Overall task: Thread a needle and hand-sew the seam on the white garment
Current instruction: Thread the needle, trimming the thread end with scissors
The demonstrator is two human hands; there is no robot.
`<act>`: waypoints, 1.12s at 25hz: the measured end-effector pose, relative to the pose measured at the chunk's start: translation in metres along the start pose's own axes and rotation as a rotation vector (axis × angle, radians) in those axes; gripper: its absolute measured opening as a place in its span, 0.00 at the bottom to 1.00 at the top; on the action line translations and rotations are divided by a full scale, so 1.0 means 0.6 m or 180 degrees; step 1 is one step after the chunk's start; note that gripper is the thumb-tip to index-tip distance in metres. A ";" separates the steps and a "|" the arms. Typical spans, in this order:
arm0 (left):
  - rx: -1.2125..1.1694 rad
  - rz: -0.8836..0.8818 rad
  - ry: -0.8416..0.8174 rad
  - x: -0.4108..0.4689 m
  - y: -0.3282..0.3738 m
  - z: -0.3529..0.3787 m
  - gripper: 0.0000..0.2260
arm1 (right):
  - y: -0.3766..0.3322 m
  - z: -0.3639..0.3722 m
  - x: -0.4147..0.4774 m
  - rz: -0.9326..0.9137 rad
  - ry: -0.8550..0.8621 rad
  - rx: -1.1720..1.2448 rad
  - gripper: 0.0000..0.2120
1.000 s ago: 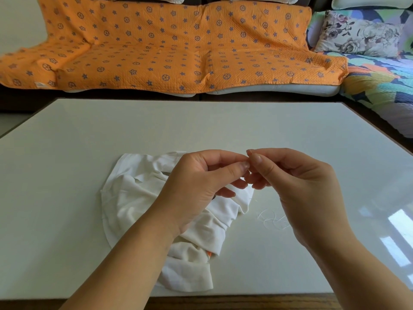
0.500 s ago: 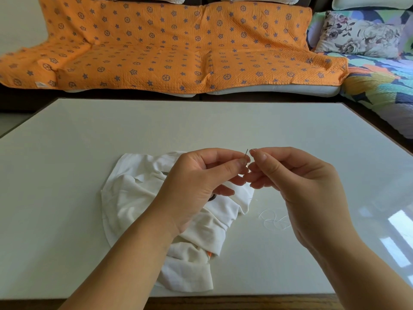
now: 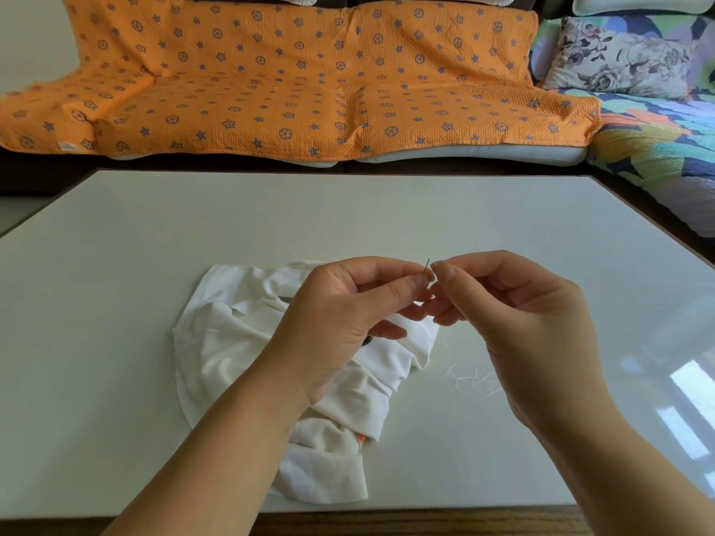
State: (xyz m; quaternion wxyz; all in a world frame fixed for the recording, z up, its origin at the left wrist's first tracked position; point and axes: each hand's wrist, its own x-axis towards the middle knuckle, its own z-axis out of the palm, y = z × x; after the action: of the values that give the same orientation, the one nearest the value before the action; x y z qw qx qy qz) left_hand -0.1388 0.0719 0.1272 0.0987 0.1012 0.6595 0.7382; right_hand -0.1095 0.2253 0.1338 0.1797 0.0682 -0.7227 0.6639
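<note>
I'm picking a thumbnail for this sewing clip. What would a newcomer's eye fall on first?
The two hands meeting mid-frame above the table: the left hand pinches a needle upright, and the right hand pinches close beside its tip, apparently on the white thread that coils on the table below. Under the left hand lies the crumpled white garment, and the orange star-patterned cover fills the sofa behind.

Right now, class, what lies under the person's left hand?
The crumpled white garment lies on the table below the left hand. The hand covers the garment's middle, so that part cannot be seen.
</note>
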 end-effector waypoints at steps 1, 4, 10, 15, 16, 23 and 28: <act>0.0005 0.0005 -0.0002 0.000 0.000 0.000 0.11 | 0.000 0.000 0.000 -0.0018 -0.0006 -0.0024 0.06; 0.0015 0.0020 -0.0003 0.000 -0.001 -0.001 0.12 | 0.000 0.001 -0.001 -0.0054 -0.0005 -0.0089 0.05; 0.0003 0.0037 -0.0015 0.000 -0.001 0.000 0.10 | 0.001 0.000 -0.002 -0.0068 0.0015 -0.0159 0.05; 0.0047 0.0055 -0.0005 0.001 -0.001 0.000 0.11 | 0.001 0.000 -0.002 -0.0066 0.0032 -0.0204 0.05; 0.0060 0.0061 -0.0005 0.001 -0.001 0.000 0.11 | 0.002 0.000 -0.002 -0.0066 0.0039 -0.0217 0.05; 0.0081 0.0079 -0.0002 0.001 -0.002 0.000 0.11 | 0.001 0.001 -0.002 -0.0034 0.0066 -0.0227 0.05; 0.0072 0.0080 0.0009 0.000 -0.002 0.000 0.11 | 0.000 0.002 -0.003 -0.0039 0.0081 -0.0258 0.05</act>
State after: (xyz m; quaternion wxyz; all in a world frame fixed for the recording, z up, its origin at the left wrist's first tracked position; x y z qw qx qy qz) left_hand -0.1390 0.0720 0.1263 0.0874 0.1095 0.6667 0.7321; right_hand -0.1082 0.2240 0.1334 0.1956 0.0569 -0.7463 0.6337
